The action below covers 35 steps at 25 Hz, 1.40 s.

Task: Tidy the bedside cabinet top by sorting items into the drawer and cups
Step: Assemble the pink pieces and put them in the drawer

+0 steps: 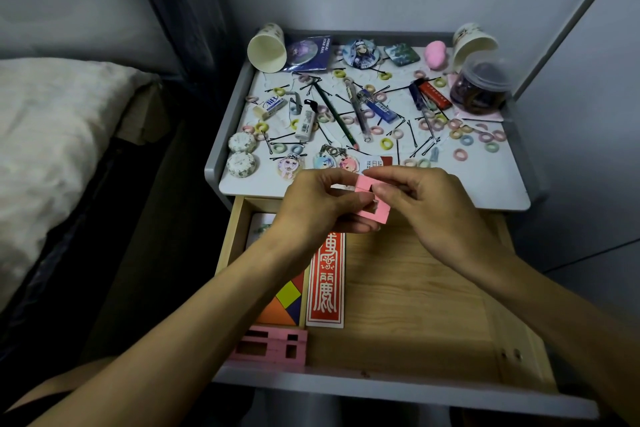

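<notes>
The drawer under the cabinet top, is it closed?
No, the drawer is pulled out, with a red card lying in it.

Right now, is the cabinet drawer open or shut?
Open. The drawer is pulled out below the cabinet top, its wooden floor exposed, with a red card and a tangram lying inside.

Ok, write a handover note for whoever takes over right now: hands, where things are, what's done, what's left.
Hands: left hand and right hand both pinch a pink block above the open drawer.
Done: the drawer holds a red card, a tangram and a pink frame.
Left: the cabinet top is strewn with hair ties, bobby pins, a pencil and badges. Two paper cups sit at the back corners.
</notes>
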Tool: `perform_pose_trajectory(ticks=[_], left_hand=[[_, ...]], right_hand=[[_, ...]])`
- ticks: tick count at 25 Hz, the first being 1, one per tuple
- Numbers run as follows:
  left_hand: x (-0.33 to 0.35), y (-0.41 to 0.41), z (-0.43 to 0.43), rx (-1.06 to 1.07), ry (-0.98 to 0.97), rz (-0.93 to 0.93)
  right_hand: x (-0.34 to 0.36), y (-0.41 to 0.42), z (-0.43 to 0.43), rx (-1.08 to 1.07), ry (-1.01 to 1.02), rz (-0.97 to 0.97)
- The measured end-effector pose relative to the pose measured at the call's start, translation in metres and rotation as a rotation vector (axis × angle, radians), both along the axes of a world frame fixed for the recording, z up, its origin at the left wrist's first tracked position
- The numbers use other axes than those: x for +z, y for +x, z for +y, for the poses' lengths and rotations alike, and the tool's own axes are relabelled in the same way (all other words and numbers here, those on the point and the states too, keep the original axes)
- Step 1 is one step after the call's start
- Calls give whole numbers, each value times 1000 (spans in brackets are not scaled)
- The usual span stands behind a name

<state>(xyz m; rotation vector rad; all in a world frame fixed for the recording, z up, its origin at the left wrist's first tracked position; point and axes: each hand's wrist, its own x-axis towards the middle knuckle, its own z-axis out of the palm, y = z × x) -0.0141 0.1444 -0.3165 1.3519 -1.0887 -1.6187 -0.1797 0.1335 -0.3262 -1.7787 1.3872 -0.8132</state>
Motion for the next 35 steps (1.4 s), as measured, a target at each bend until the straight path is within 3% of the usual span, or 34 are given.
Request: perform_pose_trajectory(ticks=[23,26,35], left_hand=[[3,2,2,31,72,69],[2,5,2,58,71,59],[-1,19,1,103,58,22]], right_hand=[[8,0,6,-37,-13,-35],[9,1,7,1,-12,12],[1,7,13,193,-258,285]])
